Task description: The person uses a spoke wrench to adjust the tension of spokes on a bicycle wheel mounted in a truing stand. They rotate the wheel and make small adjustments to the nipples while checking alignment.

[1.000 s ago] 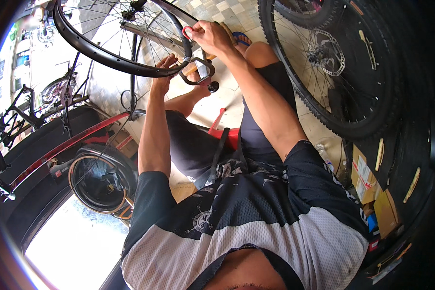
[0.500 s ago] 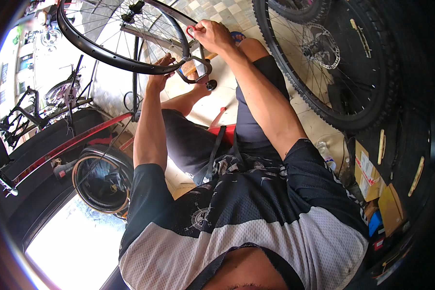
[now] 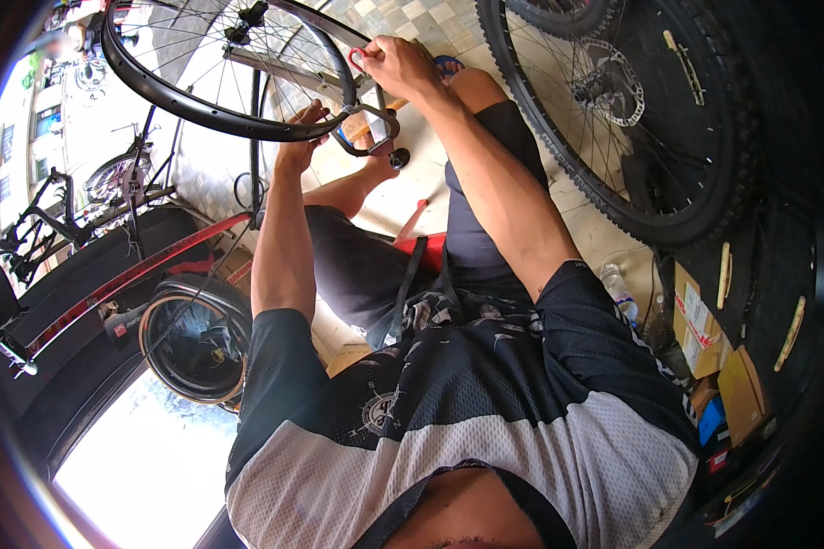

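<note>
A spoked bicycle wheel with a bare black rim and no tire sits in a grey metal truing stand at the top. Its hub shows near the upper edge. My left hand reaches up from below, its fingers curled around the lower right of the rim and partly hidden by it. My right hand is closed, pinching a small red spoke wrench beside the rim's right side. Just below the rim is the stand's bent caliper arm.
A large knobby-tired wheel with a disc rotor stands to the right. A red bike frame and a tan-walled tire are on the left. Cardboard boxes and a plastic bottle lie at right.
Both hands stay at nearly the same places on the wheel and wrench. The wheel and my right hand appear shifted very slightly left in the picture.
</note>
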A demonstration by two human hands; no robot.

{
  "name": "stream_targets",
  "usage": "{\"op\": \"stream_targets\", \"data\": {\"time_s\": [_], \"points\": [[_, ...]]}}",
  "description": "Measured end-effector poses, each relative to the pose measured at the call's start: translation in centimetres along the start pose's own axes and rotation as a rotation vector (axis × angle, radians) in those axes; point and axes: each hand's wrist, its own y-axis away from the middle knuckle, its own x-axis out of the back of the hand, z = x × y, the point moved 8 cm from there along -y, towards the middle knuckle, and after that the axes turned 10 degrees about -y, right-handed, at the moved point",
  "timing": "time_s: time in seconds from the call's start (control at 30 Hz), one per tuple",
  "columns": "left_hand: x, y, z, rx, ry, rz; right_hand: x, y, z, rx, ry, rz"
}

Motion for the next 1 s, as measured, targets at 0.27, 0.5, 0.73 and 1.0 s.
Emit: {"op": "stream_targets", "data": {"time_s": [0.27,0.5,0.73,1.0], "points": [[-0.3,0.4,0.4,-0.007,0.008,0.007,-0.1,0.0,0.0,0.014,0.021,-0.006],[0.5,2.9,3.0,-0.072,-0.056,0.052,-0.1,-0.2,0.2,-0.01,0.0,-0.003],[3.5,6.7,8.1,-0.14,-0.113,0.063,-0.2,0.0,-0.1,0.003,0.026,0.01],[7.6,8.9,14.7,-0.24,-0.085,0.141,-0.3,0.1,0.0,-0.032,0.046,-0.023]]}}
